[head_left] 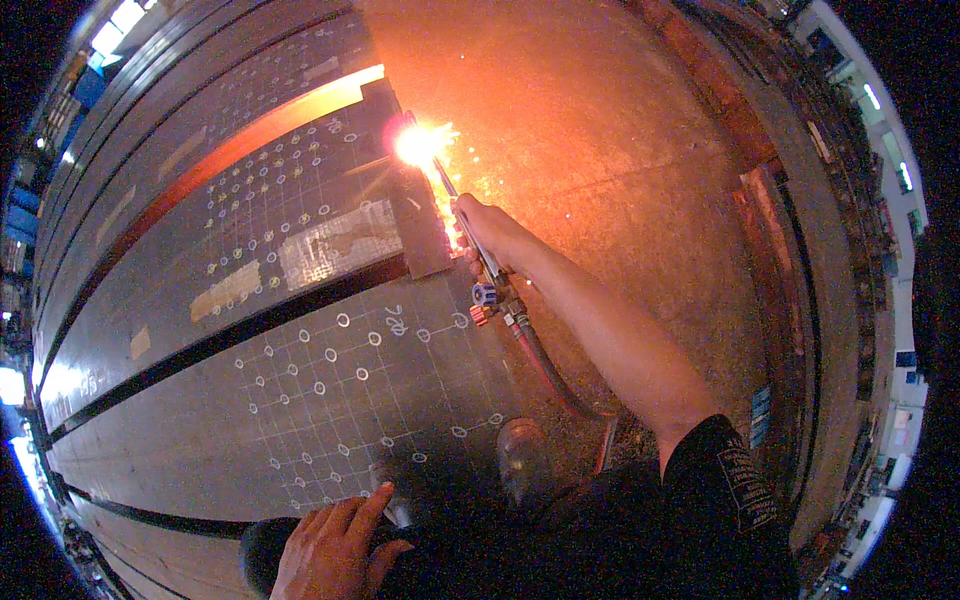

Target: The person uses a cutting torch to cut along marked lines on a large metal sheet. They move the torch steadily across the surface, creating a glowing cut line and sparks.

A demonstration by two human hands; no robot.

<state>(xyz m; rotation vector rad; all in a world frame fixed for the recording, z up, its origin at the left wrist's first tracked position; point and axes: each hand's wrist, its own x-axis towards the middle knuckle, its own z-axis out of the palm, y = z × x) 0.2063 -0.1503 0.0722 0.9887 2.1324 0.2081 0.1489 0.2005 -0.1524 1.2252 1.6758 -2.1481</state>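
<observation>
At the far edge of the dark steel plate marked with white chalk circles (330, 350), the long metal cutting torch (470, 235) threw a bright flame (418, 145), held at arm's length, likely to keep sparks away. The right hand (490, 235) was closed round its handle (red hose (545, 365) trailing below). The left hand (335, 545) rested half-open on the dark-clothed knee (262, 548).

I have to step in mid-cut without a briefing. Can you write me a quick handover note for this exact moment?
Right hand: gripping the cutting torch, arm stretched forward; its flame is burning at the edge of the marked steel plate, sparks flying.
Left hand: resting on the knee, holding nothing.
Hoses trail back from the torch past the boot.
Done: how much is cut, glare hides.
Left: cannot tell; chalk circles cover both plates.
</observation>
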